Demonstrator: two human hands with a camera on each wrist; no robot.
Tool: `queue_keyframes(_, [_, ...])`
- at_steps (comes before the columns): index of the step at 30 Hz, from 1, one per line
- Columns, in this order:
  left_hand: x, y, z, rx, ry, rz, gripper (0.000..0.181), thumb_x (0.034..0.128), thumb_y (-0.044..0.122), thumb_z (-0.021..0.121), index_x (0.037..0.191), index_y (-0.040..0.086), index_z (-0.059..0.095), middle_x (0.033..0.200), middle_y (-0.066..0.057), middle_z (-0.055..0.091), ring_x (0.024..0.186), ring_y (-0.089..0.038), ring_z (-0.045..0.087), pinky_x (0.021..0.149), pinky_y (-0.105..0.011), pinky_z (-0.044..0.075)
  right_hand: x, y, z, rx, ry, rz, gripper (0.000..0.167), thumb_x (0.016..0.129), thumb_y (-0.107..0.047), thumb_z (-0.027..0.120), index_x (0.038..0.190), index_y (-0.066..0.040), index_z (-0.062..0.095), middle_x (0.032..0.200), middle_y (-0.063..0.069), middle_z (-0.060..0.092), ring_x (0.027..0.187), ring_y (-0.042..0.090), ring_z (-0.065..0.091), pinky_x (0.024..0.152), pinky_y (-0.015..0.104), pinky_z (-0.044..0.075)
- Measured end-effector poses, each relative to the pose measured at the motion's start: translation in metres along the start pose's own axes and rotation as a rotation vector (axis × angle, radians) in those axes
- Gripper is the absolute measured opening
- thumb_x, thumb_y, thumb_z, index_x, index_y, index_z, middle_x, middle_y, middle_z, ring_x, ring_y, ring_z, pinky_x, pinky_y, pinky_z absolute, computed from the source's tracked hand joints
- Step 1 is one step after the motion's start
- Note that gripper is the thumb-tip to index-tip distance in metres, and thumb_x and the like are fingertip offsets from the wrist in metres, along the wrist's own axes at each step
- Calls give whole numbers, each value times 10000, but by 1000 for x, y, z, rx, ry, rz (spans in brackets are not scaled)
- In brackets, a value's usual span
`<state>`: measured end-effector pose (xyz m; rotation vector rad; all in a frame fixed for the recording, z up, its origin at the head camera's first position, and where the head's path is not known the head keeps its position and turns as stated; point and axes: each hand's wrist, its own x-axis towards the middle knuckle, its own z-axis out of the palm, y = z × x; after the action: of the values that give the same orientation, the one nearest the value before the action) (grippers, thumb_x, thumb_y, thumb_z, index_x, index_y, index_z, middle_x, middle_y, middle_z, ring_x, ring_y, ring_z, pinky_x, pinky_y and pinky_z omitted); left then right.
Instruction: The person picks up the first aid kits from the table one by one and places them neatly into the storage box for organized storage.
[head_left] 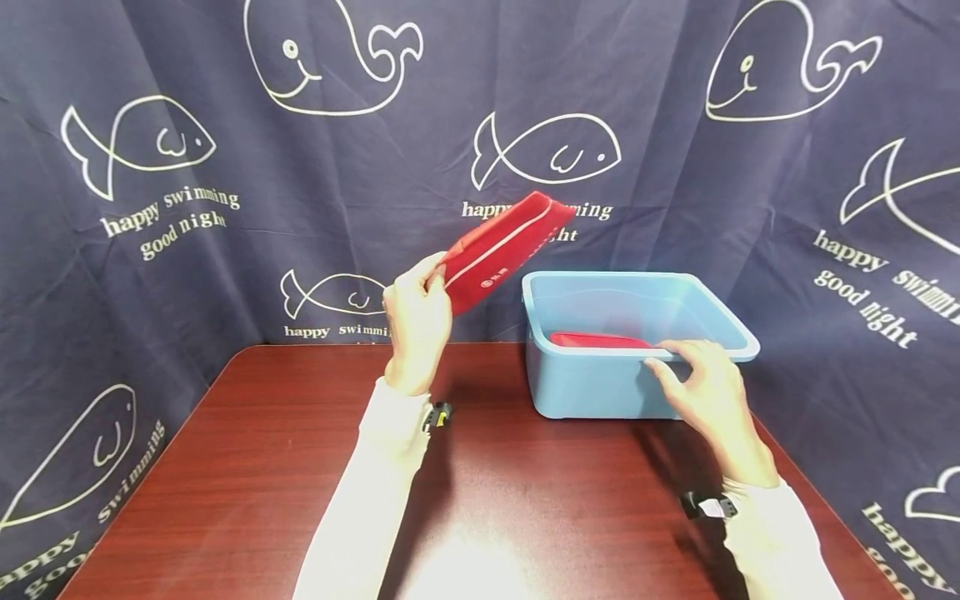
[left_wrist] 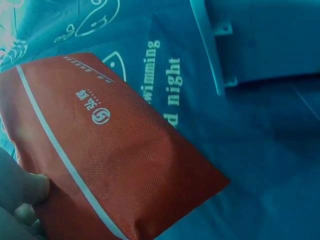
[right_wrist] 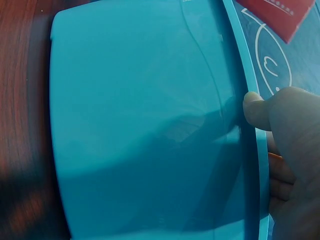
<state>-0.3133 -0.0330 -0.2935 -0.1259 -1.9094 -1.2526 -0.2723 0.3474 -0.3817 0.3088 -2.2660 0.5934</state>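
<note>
My left hand (head_left: 417, 321) pinches one end of a flat red pouch (head_left: 498, 254), raised and tilted above the table to the left of the bin. In the left wrist view, the pouch (left_wrist: 115, 135) shows a woven-looking texture, a pale stripe and a printed round logo. A light blue plastic bin (head_left: 592, 387) stands at the back right. My right hand (head_left: 708, 392) grips its front rim, thumb outside and fingers over the inner side, as the right wrist view of the bin (right_wrist: 135, 100) shows. Inside the bin lies another red item (head_left: 600, 340), mostly hidden by the front wall.
The reddish-brown wooden table (head_left: 247, 467) carries the bin near its back right edge. A dark blue curtain (head_left: 360, 183) with white fish and whale drawings hangs close behind the table and along both sides.
</note>
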Motion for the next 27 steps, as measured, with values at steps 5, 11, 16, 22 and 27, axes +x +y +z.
queue_keyframes(5, [0,13,13,-10,-31,3,286,971,129,629,1164,239,809,1046,-30,796,944,-226,756,809,-417,576,-1,0,1,6,2,-3,252,822,-164,840,1044,-60,782,980,134,764,1000,369,643,910,516,439])
queue_keyframes(11, [2,30,34,-19,-59,5,295,983,143,626,1193,256,800,1072,-30,793,968,-219,756,835,-406,579,-1,0,2,-1,-4,2,257,823,-165,839,1050,-61,782,986,139,763,1007,374,648,906,523,443])
queue_keyframes(16, [2,45,56,-40,-89,45,296,998,154,605,1207,248,793,1076,-37,791,949,-213,750,820,-377,579,0,2,0,1,4,3,257,823,-167,841,1050,-61,781,987,140,760,1011,376,644,908,524,439])
queue_keyframes(22, [-5,55,79,-61,-134,66,317,996,143,590,1219,251,787,1070,-24,792,934,-196,747,824,-355,575,-2,3,2,1,8,-4,258,814,-153,846,1046,-62,779,999,142,760,1022,371,650,937,513,440])
queue_keyframes(27, [-11,55,94,-71,-159,65,371,960,102,583,1229,259,784,1072,-2,793,943,-173,746,828,-342,570,-1,4,2,-8,13,-11,264,810,-145,844,1048,-54,774,1007,152,757,1020,374,652,951,512,443])
